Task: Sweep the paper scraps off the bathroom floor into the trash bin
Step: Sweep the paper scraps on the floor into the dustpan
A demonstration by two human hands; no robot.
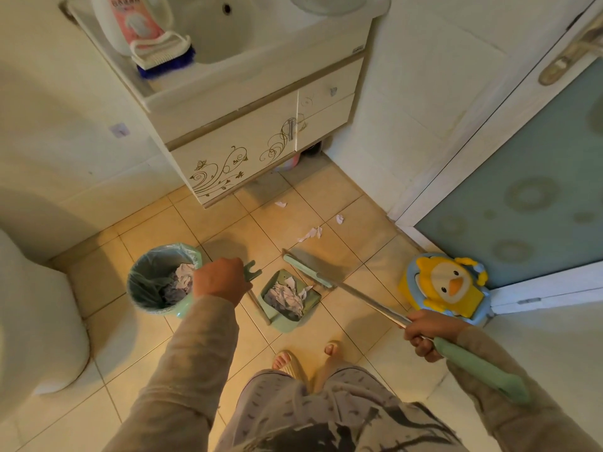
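Sweeping, mid-task: your left hand (218,282) grips the pale green long-handled dustpan (287,322) at frame centre (already part-filled). Your right hand (424,334) clasps the green-headed metal-shafted broom (306,271). A few white paper scraps (310,233) lie just above. Next, probably: gather them, then tip into the green bag-lined trash bin (182,308), centre left.

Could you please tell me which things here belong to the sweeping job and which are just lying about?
Job: left hand gripping the dustpan handle; right hand gripping the broom; trash bin; paper scraps on the floor.
Lying about: duck-faced plastic item; scrub brush on the sink edge.
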